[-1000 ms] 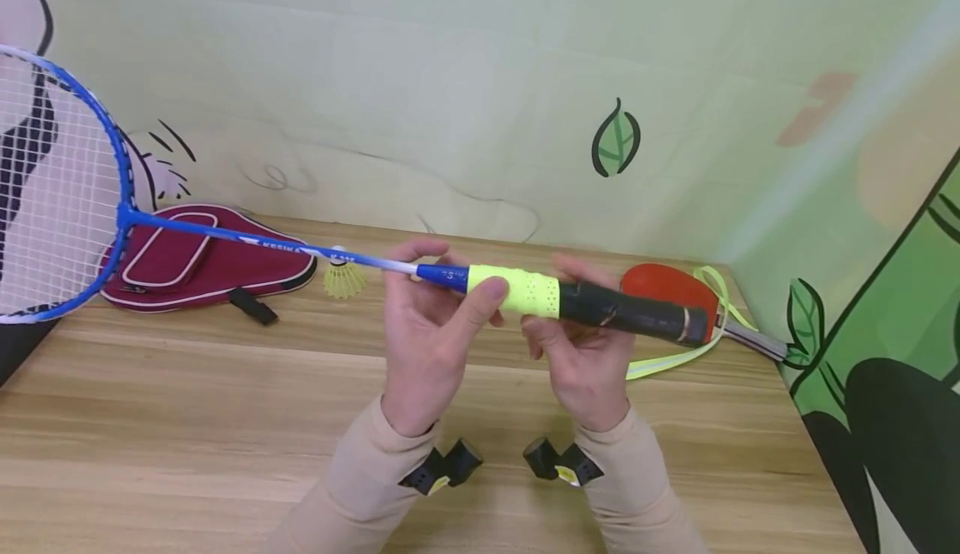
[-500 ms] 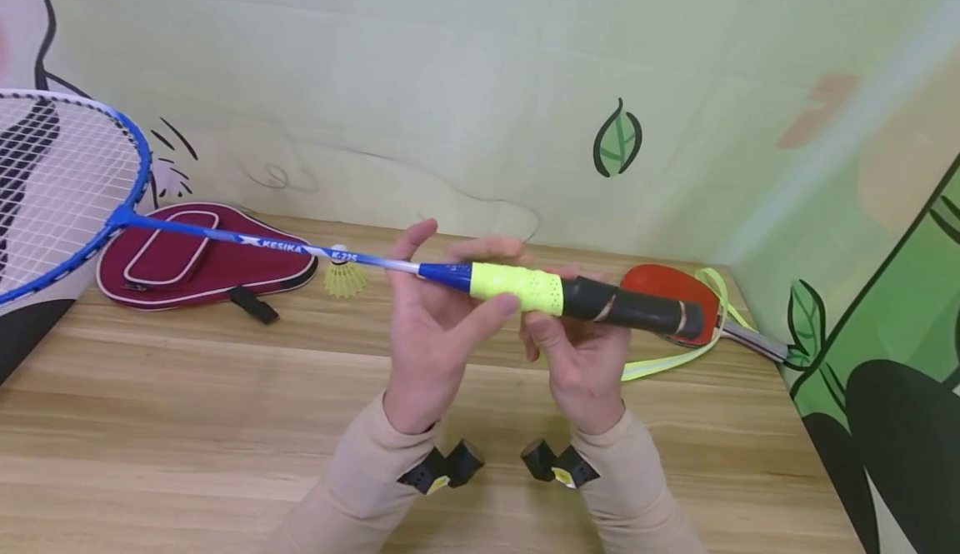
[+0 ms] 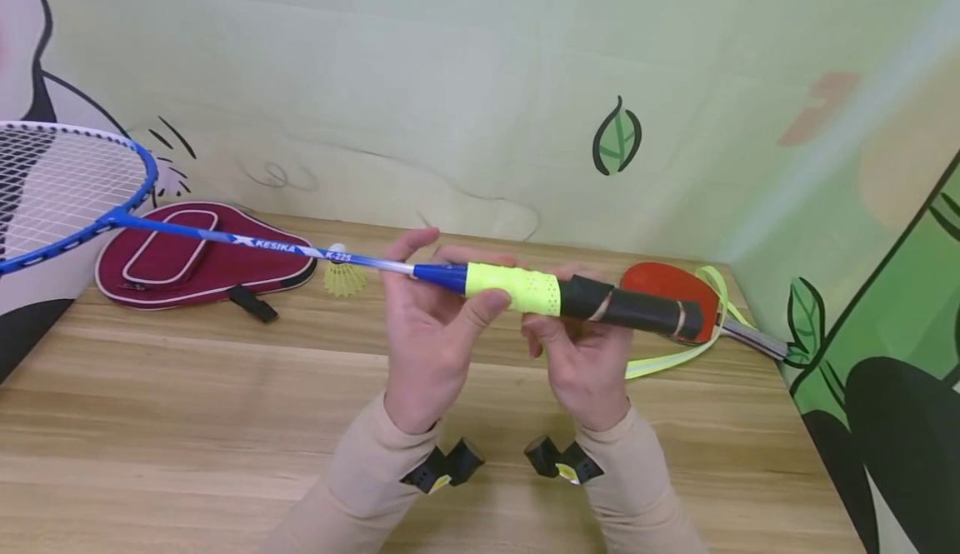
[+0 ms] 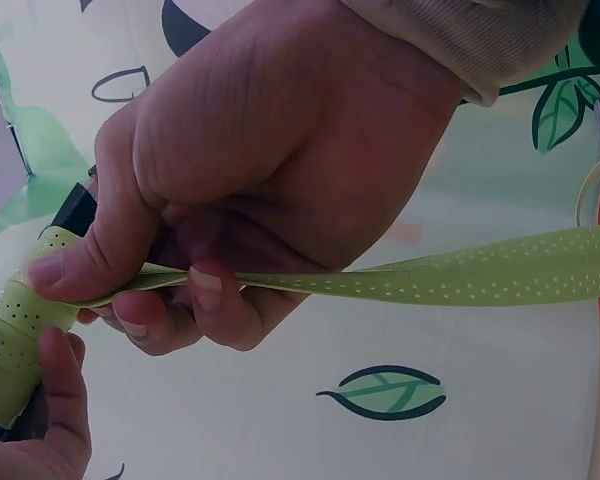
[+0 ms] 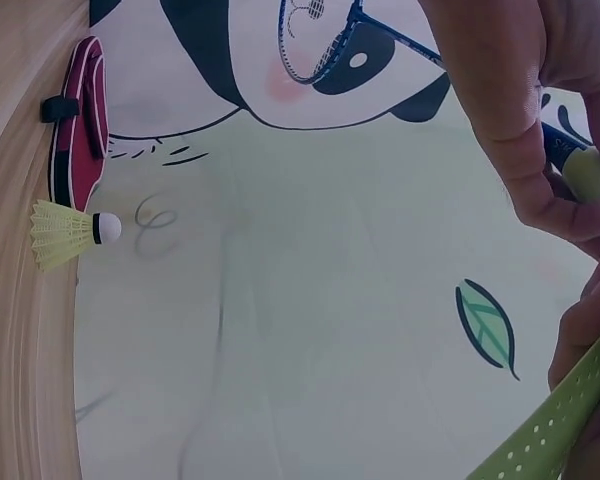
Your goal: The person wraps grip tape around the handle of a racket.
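A blue and white badminton racket [image 3: 277, 246] is held up across the head view, its strings at the left. Lime perforated grip tape [image 3: 528, 289] covers the upper handle, and the lower handle [image 3: 637, 310] is bare black. My left hand [image 3: 423, 346] holds the racket by the wrapped part, thumb on the tape. Under the handle, my right hand [image 3: 588, 371] pinches the tape's loose length [image 4: 450, 280], drawn narrow between thumb and fingers in the left wrist view. From there the loose tape trails down to the table.
A maroon racket case [image 3: 247, 262] and a yellow shuttlecock [image 3: 343, 275] lie along the back of the wooden table [image 3: 225, 429]. At the right, a red table tennis bat [image 3: 660, 279] lies with loose tape over its handle. A printed wall stands close behind.
The racket has turned about its shaft, so its head looks flatter and its near rim has risen. The left fingers opened out slightly and shifted on the handle. The right hand has barely moved.
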{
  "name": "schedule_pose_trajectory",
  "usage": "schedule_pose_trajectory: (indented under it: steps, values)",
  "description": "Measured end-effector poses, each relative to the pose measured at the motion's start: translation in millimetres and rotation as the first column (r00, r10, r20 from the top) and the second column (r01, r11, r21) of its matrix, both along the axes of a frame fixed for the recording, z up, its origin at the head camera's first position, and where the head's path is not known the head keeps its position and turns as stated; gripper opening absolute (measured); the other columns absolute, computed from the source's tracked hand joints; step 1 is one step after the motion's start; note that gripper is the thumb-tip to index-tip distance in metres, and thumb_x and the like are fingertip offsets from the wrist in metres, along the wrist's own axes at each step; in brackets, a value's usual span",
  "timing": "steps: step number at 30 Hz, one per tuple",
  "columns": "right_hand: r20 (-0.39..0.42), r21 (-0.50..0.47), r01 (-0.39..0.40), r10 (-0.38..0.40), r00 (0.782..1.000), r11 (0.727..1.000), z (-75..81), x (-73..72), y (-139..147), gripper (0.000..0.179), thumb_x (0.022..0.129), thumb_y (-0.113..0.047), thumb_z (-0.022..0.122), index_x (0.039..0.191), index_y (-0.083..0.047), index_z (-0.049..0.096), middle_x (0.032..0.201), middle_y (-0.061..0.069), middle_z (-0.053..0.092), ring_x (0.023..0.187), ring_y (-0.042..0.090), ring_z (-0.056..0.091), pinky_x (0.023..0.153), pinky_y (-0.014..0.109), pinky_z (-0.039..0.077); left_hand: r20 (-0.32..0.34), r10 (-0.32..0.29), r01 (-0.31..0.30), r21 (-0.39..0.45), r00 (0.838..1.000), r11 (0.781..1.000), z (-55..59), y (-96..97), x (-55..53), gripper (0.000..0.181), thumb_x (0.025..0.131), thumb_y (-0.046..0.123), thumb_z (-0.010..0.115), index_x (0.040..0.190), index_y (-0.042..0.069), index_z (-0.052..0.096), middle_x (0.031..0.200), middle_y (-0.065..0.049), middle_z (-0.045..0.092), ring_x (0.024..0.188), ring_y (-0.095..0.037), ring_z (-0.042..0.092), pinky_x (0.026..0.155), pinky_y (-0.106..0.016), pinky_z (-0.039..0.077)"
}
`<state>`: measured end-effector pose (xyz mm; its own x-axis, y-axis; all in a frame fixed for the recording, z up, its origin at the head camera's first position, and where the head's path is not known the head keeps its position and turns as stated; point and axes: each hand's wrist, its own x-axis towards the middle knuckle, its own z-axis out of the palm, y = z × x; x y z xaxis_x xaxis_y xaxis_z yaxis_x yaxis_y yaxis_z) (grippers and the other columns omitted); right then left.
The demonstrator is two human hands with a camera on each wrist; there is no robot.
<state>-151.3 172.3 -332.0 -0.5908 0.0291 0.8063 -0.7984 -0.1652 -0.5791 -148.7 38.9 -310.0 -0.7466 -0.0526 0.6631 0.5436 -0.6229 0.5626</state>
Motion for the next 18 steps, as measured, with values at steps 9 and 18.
schedule_pose_trajectory:
  steps: [9, 18]
  values:
    - [-0.033, 0.032, -0.011, 0.012, 0.999, 0.999, 2.5, -1.6, 4.9, 0.035, 0.084, -0.014, 0.075, 0.094, 0.009, 0.05, 0.089, 0.007, 0.058, 0.049, 0.014, 0.048, 0.04, 0.023, 0.043, 0.012, 0.014, -0.014, 0.002, 1.0, 1.0, -0.1, 0.4, 0.5, 0.062, 0.085, 0.017, 0.076, 0.126, 0.012, 0.03, 0.098, -0.008, 0.067, 0.085, -0.02, 0.067, 0.06, -0.027, 0.056]
    - [-0.014, 0.068, -0.008, 0.009, 1.0, 0.998, 0.5, -0.4, 7.6, 0.043, 0.085, -0.013, 0.075, 0.112, 0.01, 0.052, 0.091, 0.004, 0.061, 0.049, 0.014, 0.049, 0.042, 0.023, 0.044, 0.041, 0.027, -0.028, 0.025, 0.999, 0.999, -0.8, 1.0, -0.3, 0.058, 0.083, 0.016, 0.078, 0.122, 0.011, 0.034, 0.089, -0.006, 0.062, 0.073, -0.017, 0.065, 0.054, -0.027, 0.054]
